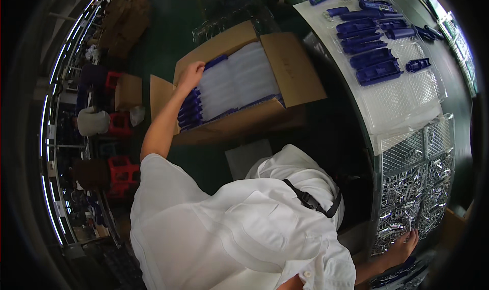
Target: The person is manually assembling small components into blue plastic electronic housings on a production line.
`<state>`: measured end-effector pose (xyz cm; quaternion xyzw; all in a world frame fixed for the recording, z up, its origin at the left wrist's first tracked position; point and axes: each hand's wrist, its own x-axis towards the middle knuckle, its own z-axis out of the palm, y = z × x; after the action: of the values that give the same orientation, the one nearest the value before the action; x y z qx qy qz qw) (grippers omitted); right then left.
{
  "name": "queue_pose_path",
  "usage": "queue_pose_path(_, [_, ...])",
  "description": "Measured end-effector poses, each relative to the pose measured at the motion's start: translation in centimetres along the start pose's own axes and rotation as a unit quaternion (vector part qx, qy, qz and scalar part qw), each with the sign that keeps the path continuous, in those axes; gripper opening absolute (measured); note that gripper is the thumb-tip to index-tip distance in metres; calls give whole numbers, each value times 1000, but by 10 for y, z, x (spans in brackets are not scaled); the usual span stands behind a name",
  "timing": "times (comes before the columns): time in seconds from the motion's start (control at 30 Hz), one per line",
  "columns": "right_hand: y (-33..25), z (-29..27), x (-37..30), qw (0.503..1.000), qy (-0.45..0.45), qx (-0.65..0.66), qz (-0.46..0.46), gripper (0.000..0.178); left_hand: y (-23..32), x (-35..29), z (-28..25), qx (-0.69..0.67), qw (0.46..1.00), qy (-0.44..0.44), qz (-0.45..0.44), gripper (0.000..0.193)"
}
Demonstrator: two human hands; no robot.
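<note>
A cardboard box [290,68] stands in front of me with its flaps spread. Inside it, blue plastic housings [189,109] line the edges, and a translucent sheet [239,81] covers the middle. My left hand [190,76] reaches over the box's left side, its fingers curled on a blue housing [216,62] at the far edge. At the lower right, my right hand [404,246] is over a clear tray [377,198] of small shiny metal parts [402,208]. Its fingers are pinched on a slim metal piece [410,223].
On the bench at right, several blue housings [378,72] lie on a clear textured tray [395,97]. Dark blue pieces [400,274] lie beside my right forearm. Red stools [122,175], another carton [128,92] and a person in a pale top [93,122] are at left.
</note>
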<state>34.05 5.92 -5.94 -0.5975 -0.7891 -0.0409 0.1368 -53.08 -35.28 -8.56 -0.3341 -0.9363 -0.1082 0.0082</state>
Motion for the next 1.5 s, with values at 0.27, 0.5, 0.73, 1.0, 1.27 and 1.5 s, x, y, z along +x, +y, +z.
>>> queue_pose_path(0.27, [2,-42,10,985,-111,-36,124,28,-23,19,98,50,996,45,55,36])
queue_pose_path(0.5, [-53,-29,16,940,58,277,191,26,-94,68,118,212,971,4,106,53])
queue_pose_path(0.73, [-76,-44,0,819,87,482,299,15,-27,55,106,181,970,-34,159,49])
queue_pose_path(1.0, [-72,-34,-9,781,80,551,283,18,20,26,131,-198,957,-141,-156,47])
queue_pose_path(1.27, [-52,-43,-23,846,71,413,329,36,83,-18,102,117,938,-81,315,72])
queue_pose_path(1.5, [-53,-20,-23,859,-1,422,290,39,44,-29,75,104,915,-95,378,68])
